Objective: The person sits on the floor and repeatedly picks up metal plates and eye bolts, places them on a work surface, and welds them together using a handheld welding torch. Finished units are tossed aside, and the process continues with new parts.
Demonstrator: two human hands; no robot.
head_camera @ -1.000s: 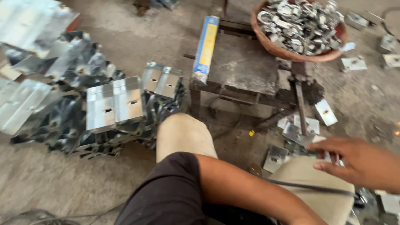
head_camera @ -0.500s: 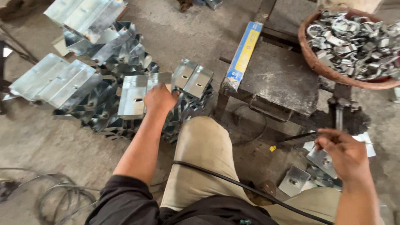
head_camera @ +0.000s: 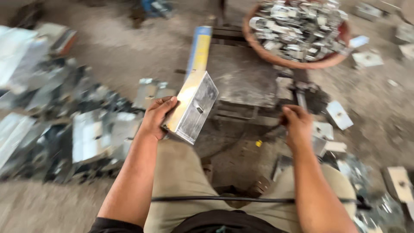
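Note:
My left hand (head_camera: 156,117) grips a shiny galvanised metal channel bracket (head_camera: 192,106) by its left edge and holds it tilted above my left knee, close to the dark metal work block (head_camera: 246,80). My right hand (head_camera: 297,126) is closed around something small and dark at the right front of the block, near a black tool stem (head_camera: 300,98); the frame is too blurred to tell what it grips.
A heap of similar brackets (head_camera: 92,129) lies on the floor at left. A round reddish basin (head_camera: 297,63) full of small metal pieces stands behind the block. A blue-and-yellow bar (head_camera: 199,48) lies along the block's left edge. Loose plates (head_camera: 339,114) scatter at right. A black cable (head_camera: 224,199) crosses my lap.
My left hand has lifted one bracket off the heap and brought it right, toward the block. My right hand moved up and left to the block's front edge.

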